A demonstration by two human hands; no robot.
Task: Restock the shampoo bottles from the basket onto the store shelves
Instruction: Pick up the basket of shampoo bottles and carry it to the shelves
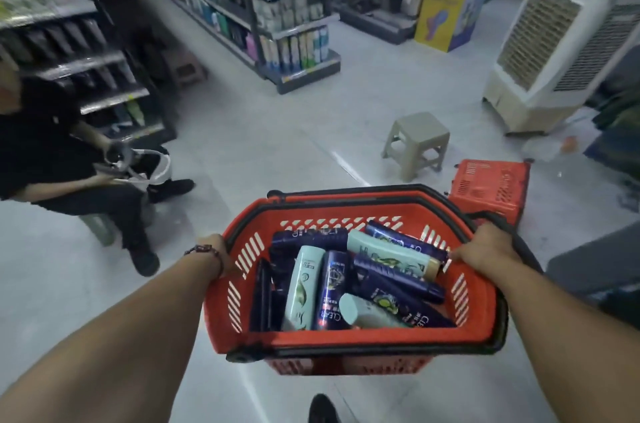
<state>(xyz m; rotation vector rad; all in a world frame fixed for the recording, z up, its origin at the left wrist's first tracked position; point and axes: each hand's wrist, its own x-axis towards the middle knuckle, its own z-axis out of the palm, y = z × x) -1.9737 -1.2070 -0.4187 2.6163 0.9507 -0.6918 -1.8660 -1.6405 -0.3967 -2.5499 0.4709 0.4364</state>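
Note:
I carry a red plastic basket (346, 341) in front of me, off the floor. My left hand (216, 254) grips its left rim and my right hand (485, 251) grips its right rim beside the black handle. Inside lie several shampoo bottles: dark blue ones (332, 287) and pale green ones (304, 287), all on their sides and piled over each other. Store shelves (294, 24) stocked with bottles stand ahead at the upper centre, and darker shelves (86, 42) stand at the upper left.
A person in black (62, 163) sits on a stool at the left holding a white item. A grey plastic stool (417, 142) and a second red basket (490, 187) stand on the floor ahead right. A large white air cooler (561, 42) is at the right.

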